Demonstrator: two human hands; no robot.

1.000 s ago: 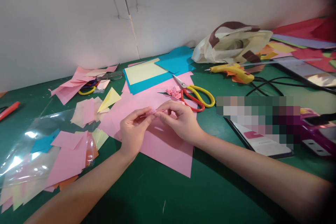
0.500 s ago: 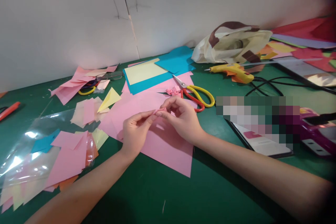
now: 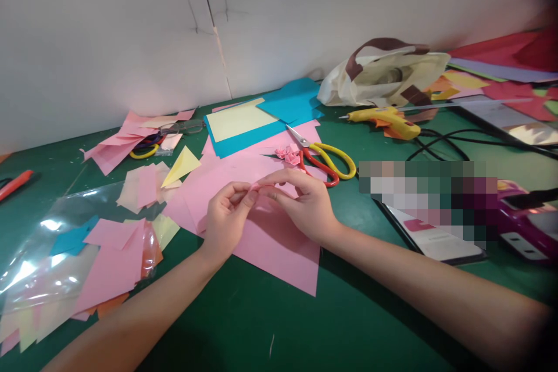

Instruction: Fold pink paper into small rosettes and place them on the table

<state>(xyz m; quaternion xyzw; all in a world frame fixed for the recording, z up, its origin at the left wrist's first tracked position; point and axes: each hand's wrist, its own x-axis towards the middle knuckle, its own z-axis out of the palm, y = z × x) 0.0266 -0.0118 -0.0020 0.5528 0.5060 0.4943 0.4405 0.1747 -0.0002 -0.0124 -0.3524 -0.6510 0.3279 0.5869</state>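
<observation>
Between the fingertips of both hands is a small strip of pink paper [image 3: 256, 186], mostly hidden by the fingers. My left hand [image 3: 227, 215] pinches it from the left. From the right, my right hand [image 3: 307, 204] holds it between thumb and fingers. Pink paper sheets [image 3: 283, 264] lie flat on the green table under both hands. Just beyond my right hand sit several small folded pink paper flowers [image 3: 288, 154]. Beside them rest scissors [image 3: 325, 157] with one red and one yellow handle, blades slightly apart.
Blue sheets [image 3: 292, 102] and a cream sheet [image 3: 242, 119] lie at the back. A yellow glue gun [image 3: 386, 121], a cloth bag [image 3: 383, 72] and a phone [image 3: 436, 232] are on the right. Paper scraps [image 3: 115, 256] and a clear plastic bag [image 3: 56, 232] cover the left.
My right hand's fingers have stretched out and shifted slightly left along the pink strip. The left hand stays nearly in place, still pinching. More of the pink flowers shows.
</observation>
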